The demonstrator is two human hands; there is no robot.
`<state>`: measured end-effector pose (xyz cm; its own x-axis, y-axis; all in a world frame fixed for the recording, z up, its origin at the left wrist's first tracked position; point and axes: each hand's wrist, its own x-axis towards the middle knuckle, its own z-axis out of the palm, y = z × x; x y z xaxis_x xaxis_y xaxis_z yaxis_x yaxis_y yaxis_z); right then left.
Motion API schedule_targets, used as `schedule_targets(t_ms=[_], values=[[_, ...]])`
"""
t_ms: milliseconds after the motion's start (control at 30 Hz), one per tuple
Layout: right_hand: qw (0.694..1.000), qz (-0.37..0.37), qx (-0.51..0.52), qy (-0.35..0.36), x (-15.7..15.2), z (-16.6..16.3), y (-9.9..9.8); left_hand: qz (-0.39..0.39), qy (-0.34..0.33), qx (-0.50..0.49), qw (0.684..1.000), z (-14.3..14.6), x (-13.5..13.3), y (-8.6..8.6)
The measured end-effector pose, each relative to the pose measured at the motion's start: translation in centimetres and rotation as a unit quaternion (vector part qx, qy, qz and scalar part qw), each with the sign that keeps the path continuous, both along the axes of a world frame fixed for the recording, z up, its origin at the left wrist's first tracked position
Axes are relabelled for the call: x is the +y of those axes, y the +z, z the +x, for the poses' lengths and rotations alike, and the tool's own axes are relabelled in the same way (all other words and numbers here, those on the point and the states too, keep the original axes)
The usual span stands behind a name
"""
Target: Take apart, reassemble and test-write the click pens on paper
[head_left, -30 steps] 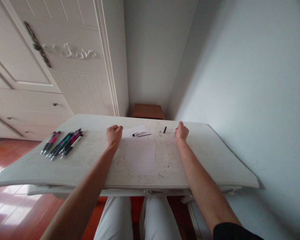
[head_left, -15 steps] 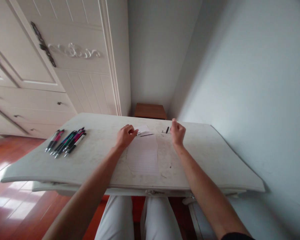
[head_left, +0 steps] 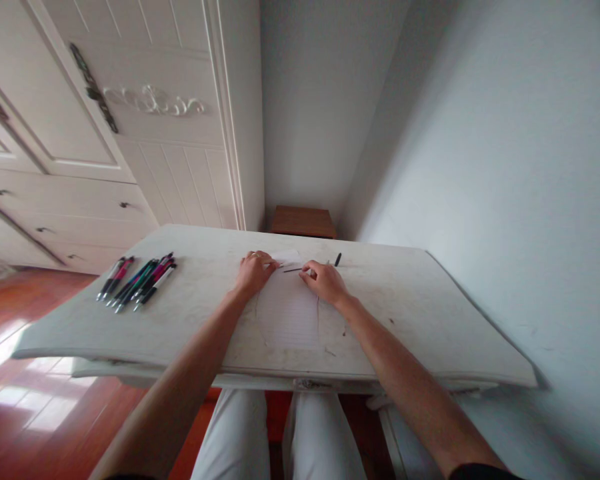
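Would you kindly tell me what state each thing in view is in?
Left hand: fingers curled, hold unclear
Right hand: fingers bent inward, hold unclear
Thin dark stick: one end at the right hand
Lined paper: lying flat
Pens: lying in a loose bunch
Small black piece: lying apart
Cabinet drawers: shut

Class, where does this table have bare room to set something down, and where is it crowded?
Mostly bare: the table between the right forearm and wall, bar a dark speck; also between the pens and left forearm. Crowded: the far end of the lined paper, with left grip, right grip, a thin dark rod and a black piece nearby.
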<state>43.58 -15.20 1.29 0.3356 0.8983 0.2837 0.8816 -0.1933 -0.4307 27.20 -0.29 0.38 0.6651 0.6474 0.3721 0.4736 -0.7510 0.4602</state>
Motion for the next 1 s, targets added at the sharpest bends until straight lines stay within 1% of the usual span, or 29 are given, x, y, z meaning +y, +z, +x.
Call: schedule_targets(t_ms=[267, 367, 433, 500, 567, 633, 700, 800, 867, 900, 933, 1000], values=[[0.995, -0.089, -0.052, 0.0, -0.2, -0.8, 0.9, -0.007, 0.001, -0.001, 1.0, 0.2, 0.6, -0.5], [0.993, -0.1, -0.063, 0.0, -0.2, -1.1, 1.0, -0.002, 0.008, 0.005, 1.0, 0.1, 0.3, -0.4], [0.992, -0.101, -0.07, 0.0, -0.1, -1.1, 1.0, -0.002, 0.002, 0.005, 1.0, 0.0, 0.2, -0.4], [0.992, -0.101, -0.077, 0.0, -0.1, -1.1, 0.8, -0.006, -0.011, -0.01, 1.0, 0.0, 0.3, -0.4], [0.992, -0.1, -0.081, 0.001, -0.1, -1.0, 0.8, -0.019, -0.026, -0.044, 0.999, 0.1, 0.6, -0.5], [0.992, -0.098, -0.084, 0.002, -0.1, -1.0, 0.8, -0.053, -0.037, -0.105, 0.992, 0.2, 0.8, -0.6], [0.991, -0.098, -0.086, -0.003, -0.2, -1.0, 0.9, -0.119, -0.036, -0.182, 0.975, 0.3, 1.0, -0.4], [0.991, -0.097, -0.088, -0.009, -0.2, -1.2, 1.0, -0.252, -0.023, -0.282, 0.925, 0.2, 1.0, 0.0], [0.992, -0.094, -0.086, -0.011, -0.3, -1.2, 1.1, -0.309, -0.015, -0.325, 0.894, 0.1, 1.1, 0.2], [0.992, -0.094, -0.084, -0.011, -0.3, -1.3, 1.1, -0.318, -0.01, -0.338, 0.886, 0.1, 1.1, 0.3], [0.992, -0.095, -0.083, -0.01, -0.3, -1.3, 1.1, -0.314, -0.004, -0.341, 0.886, 0.0, 1.1, 0.3], [0.991, -0.097, -0.086, -0.009, -0.4, -1.3, 1.1, -0.274, 0.01, -0.321, 0.906, 0.1, 1.1, 0.1]])
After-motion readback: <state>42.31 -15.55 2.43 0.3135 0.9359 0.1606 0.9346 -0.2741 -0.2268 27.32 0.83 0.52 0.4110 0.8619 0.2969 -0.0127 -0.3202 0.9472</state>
